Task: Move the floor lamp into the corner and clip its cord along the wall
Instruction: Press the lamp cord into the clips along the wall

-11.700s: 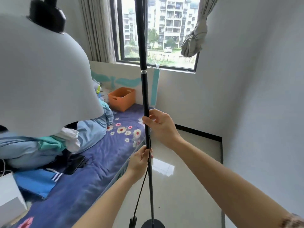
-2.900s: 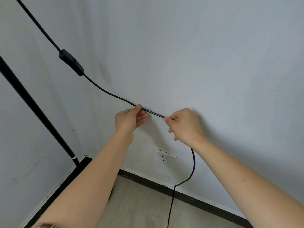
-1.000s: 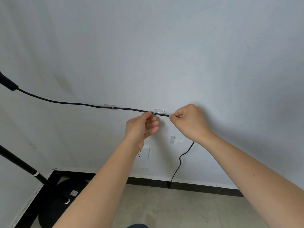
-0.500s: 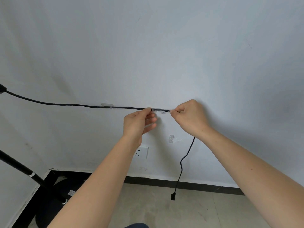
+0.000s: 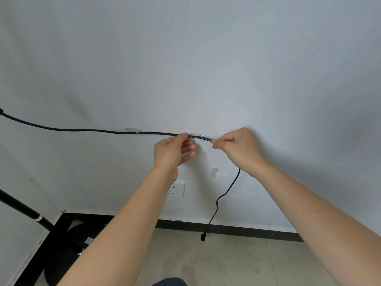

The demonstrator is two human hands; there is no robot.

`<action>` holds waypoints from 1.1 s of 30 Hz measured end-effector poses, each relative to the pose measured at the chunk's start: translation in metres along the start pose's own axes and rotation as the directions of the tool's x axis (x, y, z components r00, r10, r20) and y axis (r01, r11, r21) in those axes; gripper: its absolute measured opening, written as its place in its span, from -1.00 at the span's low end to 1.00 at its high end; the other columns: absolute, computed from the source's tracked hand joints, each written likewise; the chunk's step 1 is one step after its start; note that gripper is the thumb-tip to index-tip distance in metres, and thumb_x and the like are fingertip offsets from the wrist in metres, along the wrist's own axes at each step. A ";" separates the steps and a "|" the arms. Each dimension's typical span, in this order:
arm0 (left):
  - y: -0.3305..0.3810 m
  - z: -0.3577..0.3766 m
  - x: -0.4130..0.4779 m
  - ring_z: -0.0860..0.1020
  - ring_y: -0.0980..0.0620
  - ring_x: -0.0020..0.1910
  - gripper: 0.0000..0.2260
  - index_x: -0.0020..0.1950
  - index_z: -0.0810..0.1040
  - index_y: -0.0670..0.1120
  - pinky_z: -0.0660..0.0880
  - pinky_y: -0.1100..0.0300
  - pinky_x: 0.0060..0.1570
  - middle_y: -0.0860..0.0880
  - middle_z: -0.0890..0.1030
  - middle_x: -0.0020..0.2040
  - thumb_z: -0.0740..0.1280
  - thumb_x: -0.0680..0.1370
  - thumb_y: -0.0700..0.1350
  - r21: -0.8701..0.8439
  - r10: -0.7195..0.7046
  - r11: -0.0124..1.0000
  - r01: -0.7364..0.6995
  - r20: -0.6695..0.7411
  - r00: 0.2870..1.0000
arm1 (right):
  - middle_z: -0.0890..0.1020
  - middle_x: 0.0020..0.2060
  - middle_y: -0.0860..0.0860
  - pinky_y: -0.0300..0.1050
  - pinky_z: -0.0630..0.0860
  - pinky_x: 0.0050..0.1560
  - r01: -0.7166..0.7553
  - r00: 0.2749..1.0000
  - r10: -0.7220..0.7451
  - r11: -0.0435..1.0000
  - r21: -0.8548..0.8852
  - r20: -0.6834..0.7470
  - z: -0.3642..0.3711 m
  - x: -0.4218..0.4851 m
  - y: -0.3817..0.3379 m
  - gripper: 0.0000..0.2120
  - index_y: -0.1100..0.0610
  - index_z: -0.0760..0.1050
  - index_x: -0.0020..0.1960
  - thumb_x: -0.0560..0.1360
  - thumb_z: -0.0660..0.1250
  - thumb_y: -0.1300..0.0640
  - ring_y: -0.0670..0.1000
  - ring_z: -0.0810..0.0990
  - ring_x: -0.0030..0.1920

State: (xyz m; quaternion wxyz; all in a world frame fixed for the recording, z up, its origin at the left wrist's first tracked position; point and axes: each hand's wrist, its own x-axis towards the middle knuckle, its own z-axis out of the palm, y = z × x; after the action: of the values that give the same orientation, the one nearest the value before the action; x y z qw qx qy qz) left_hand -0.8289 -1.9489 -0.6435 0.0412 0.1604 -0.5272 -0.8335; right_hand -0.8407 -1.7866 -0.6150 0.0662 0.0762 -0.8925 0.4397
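Both hands, left (image 5: 173, 149) and right (image 5: 237, 149), pinch a black cord (image 5: 82, 130) lying level, left to right, along the wall (image 5: 206, 69) at a clear clip (image 5: 196, 135); a hard tug could peel the clip off, with the plug (image 5: 203, 237) dangling.

hands: two, my left hand (image 5: 172, 150) and my right hand (image 5: 239, 150), both pinching the same cord
cords: just one black cord (image 5: 82, 130) along the wall
clear clips: three — first clip (image 5: 133, 130), second clip (image 5: 196, 135) between my hands, third clip (image 5: 214, 171) lower down
wall sockets: one socket (image 5: 178, 188)
plugs: one plug (image 5: 203, 236) dangling
lamp poles: one pole (image 5: 22, 209)
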 end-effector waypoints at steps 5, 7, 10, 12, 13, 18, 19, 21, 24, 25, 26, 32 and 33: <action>0.000 0.001 0.000 0.61 0.03 -0.37 -0.88 -0.24 0.59 -0.19 0.60 0.24 -0.37 -0.10 0.64 -0.32 0.39 0.46 -0.17 0.004 -0.001 1.000 0.001 -0.019 1.000 | 0.25 -0.42 0.12 -0.21 0.06 -0.50 -0.018 1.000 0.019 1.000 -0.005 0.014 0.001 -0.002 0.000 -0.60 0.50 0.50 -0.10 0.40 0.40 0.11 -0.01 0.14 -0.42; 0.000 0.002 0.000 0.61 0.03 -0.36 -0.88 -0.24 0.59 -0.19 0.59 0.24 -0.37 -0.12 0.64 -0.31 0.39 0.45 -0.17 0.007 -0.001 1.000 0.001 -0.024 1.000 | 0.22 -0.41 0.12 -0.20 0.05 -0.50 -0.024 0.999 0.025 0.999 -0.021 0.030 0.001 -0.002 -0.001 -0.61 0.51 0.48 -0.10 0.40 0.39 0.12 0.00 0.13 -0.42; 0.000 0.002 0.000 0.61 0.03 -0.38 -0.88 -0.25 0.59 -0.19 0.59 0.24 -0.37 -0.11 0.64 -0.32 0.39 0.45 -0.17 0.001 -0.002 1.000 0.002 -0.031 1.000 | 0.23 -0.42 0.12 -0.21 0.04 -0.52 -0.017 0.999 0.018 0.999 -0.045 0.032 0.001 -0.001 -0.002 -0.62 0.51 0.48 -0.12 0.42 0.37 0.14 0.01 0.13 -0.43; 0.000 0.002 0.000 0.61 0.04 -0.39 -0.88 -0.24 0.59 -0.19 0.59 0.24 -0.38 -0.11 0.64 -0.33 0.38 0.46 -0.17 0.001 -0.003 1.000 0.003 -0.034 0.999 | 0.22 -0.44 0.11 -0.22 0.04 -0.52 -0.008 0.999 0.011 0.998 -0.055 0.037 0.001 -0.001 -0.001 -0.62 0.51 0.47 -0.14 0.43 0.36 0.13 0.00 0.12 -0.46; 0.000 0.003 0.000 0.61 0.04 -0.39 -0.88 -0.24 0.58 -0.20 0.59 0.24 -0.38 -0.10 0.64 -0.33 0.38 0.46 -0.17 0.001 -0.003 1.000 0.003 -0.036 0.999 | 0.21 -0.45 0.11 -0.20 0.04 -0.51 -0.009 0.999 0.012 0.998 -0.060 0.046 0.001 -0.002 -0.001 -0.62 0.51 0.47 -0.16 0.43 0.36 0.13 0.00 0.11 -0.46; 0.001 0.004 0.000 0.60 0.03 -0.39 -0.88 -0.26 0.58 -0.20 0.58 0.25 -0.40 -0.10 0.62 -0.35 0.39 0.45 -0.18 -0.004 0.000 1.000 0.000 -0.048 0.999 | 0.21 -0.45 0.11 -0.14 0.06 -0.39 0.002 0.999 0.001 0.997 -0.074 0.039 0.004 -0.004 0.001 -0.63 0.40 0.40 -0.38 0.45 0.35 0.15 0.02 0.12 -0.43; 0.001 0.004 0.000 0.60 0.03 -0.39 -0.88 -0.26 0.58 -0.20 0.58 0.24 -0.40 -0.09 0.62 -0.36 0.39 0.45 -0.18 -0.004 0.000 1.000 0.000 -0.050 0.999 | 0.21 -0.45 0.11 -0.15 0.06 -0.38 0.010 0.999 -0.008 0.997 -0.070 0.031 0.004 -0.004 0.000 -0.63 0.44 0.41 -0.34 0.45 0.35 0.15 0.02 0.13 -0.42; 0.001 0.004 0.000 0.60 0.03 -0.40 -0.88 -0.26 0.58 -0.20 0.58 0.25 -0.39 -0.09 0.62 -0.37 0.39 0.45 -0.18 -0.003 -0.001 1.000 0.001 -0.052 0.999 | 0.23 -0.44 0.12 -0.17 0.07 -0.38 0.036 0.999 -0.036 0.998 -0.054 0.004 0.003 -0.004 0.001 -0.63 0.50 0.45 -0.23 0.44 0.35 0.14 0.02 0.15 -0.41; 0.001 0.004 -0.001 0.60 0.02 -0.39 -0.87 -0.27 0.58 -0.20 0.58 0.25 -0.40 -0.08 0.62 -0.38 0.39 0.45 -0.18 -0.004 0.001 1.000 -0.001 -0.057 0.998 | 0.26 -0.45 0.11 -0.16 0.13 -0.37 0.088 0.995 -0.090 0.995 -0.055 -0.040 0.005 -0.004 0.000 -0.63 0.50 0.47 -0.23 0.45 0.34 0.14 0.01 0.19 -0.40; 0.001 0.004 -0.001 0.60 0.02 -0.39 -0.87 -0.28 0.58 -0.20 0.58 0.25 -0.40 -0.08 0.62 -0.38 0.39 0.45 -0.18 -0.003 0.002 1.000 -0.002 -0.058 0.998 | 0.26 -0.45 0.11 -0.15 0.13 -0.37 0.100 0.993 -0.103 0.994 -0.051 -0.057 0.006 -0.005 0.000 -0.64 0.49 0.46 -0.25 0.45 0.34 0.15 0.02 0.19 -0.40; 0.001 0.004 -0.001 0.60 0.02 -0.39 -0.87 -0.28 0.58 -0.20 0.58 0.24 -0.39 -0.09 0.62 -0.38 0.39 0.45 -0.18 -0.002 0.002 1.000 -0.002 -0.058 0.998 | 0.25 -0.46 0.11 -0.15 0.14 -0.37 0.110 0.991 -0.112 0.993 -0.040 -0.076 0.006 -0.005 0.000 -0.65 0.48 0.46 -0.27 0.45 0.34 0.16 0.02 0.19 -0.41; 0.001 0.006 -0.001 0.59 0.04 -0.41 -0.88 -0.27 0.58 -0.19 0.60 0.24 -0.37 -0.10 0.62 -0.35 0.38 0.45 -0.18 0.001 0.006 1.000 -0.006 -0.052 0.999 | 0.23 -0.45 0.13 -0.15 0.14 -0.36 0.085 0.992 -0.088 0.996 -0.037 -0.090 0.004 0.003 -0.001 -0.62 0.48 0.40 -0.33 0.46 0.34 0.17 0.04 0.17 -0.40; 0.001 0.006 -0.001 0.59 0.04 -0.42 -0.88 -0.27 0.58 -0.19 0.60 0.23 -0.37 -0.10 0.62 -0.35 0.38 0.45 -0.19 0.000 0.007 1.000 -0.007 -0.055 0.998 | 0.22 -0.44 0.13 -0.14 0.12 -0.36 0.071 0.995 -0.074 0.996 -0.049 -0.071 0.004 0.004 0.000 -0.61 0.44 0.37 -0.37 0.46 0.34 0.17 0.04 0.16 -0.39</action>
State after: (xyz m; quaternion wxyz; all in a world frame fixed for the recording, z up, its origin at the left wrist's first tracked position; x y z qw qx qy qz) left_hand -0.8296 -1.9441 -0.6400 0.0586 0.1815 -0.5263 -0.8287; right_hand -0.8444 -1.7901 -0.6167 0.1164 0.0910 -0.8961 0.4184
